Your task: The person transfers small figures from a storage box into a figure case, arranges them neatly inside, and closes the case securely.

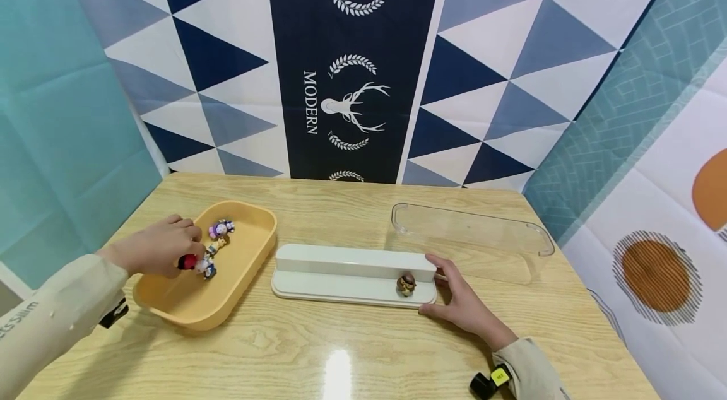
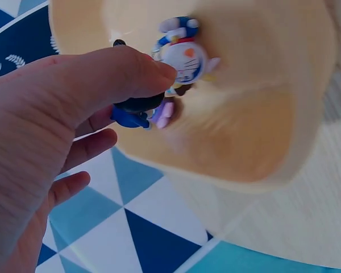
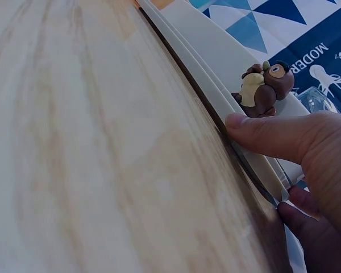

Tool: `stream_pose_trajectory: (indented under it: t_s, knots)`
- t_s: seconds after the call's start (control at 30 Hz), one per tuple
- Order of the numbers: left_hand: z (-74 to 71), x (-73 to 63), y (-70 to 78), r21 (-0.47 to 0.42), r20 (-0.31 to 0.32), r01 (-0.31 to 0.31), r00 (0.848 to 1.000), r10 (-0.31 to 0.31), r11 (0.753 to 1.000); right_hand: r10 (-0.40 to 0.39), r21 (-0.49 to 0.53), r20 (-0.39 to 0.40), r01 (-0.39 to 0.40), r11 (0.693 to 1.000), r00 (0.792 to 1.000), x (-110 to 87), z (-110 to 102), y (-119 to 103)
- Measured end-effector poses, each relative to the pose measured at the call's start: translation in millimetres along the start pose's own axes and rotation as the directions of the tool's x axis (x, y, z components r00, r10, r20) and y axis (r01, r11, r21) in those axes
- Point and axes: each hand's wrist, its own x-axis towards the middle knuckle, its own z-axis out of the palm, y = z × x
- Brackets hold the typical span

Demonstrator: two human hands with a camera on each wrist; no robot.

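Note:
My left hand (image 1: 165, 245) reaches over the orange bin (image 1: 227, 305) and pinches a small figurine (image 1: 187, 261) with red and black on it. In the left wrist view, the thumb covers most of this figurine, and a blue part (image 2: 131, 118) shows below. Several other figurines lie in the bin close to the fingers, among them a white-faced one (image 2: 184, 61) and a purple one (image 1: 220, 229). My right hand (image 1: 462, 302) grips the right end of the white stepped stand (image 1: 335, 286). A brown figurine (image 1: 406, 284) stands on its lower step, near the right thumb.
A clear plastic cover (image 1: 471, 229) sits at the back right of the wooden table (image 1: 284, 349), behind the stand. Patterned cloth (image 1: 352, 72) hangs along the table's back edge, with more cloth on both sides. The bin is left of the stand.

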Motion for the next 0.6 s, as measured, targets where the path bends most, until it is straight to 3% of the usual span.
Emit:
stream_pose_trajectory:
  t_s: [0.4, 0.6]
  knots:
    - [-13.6, 11.7, 1.0, -0.146, -0.110, 0.005, 0.994, -0.021, 0.989, 0.005, -0.007, 0.002, -0.005, 1.000, 1.000, -0.1, 0.8, 0.2]
    - [-17.9, 21.6, -1.3, -0.223, -0.227, -0.070, 0.974, 0.018, 0.972, 0.002, -0.009, -0.004, -0.002, 1.000, 1.000, 0.2, 1.3, 1.2]
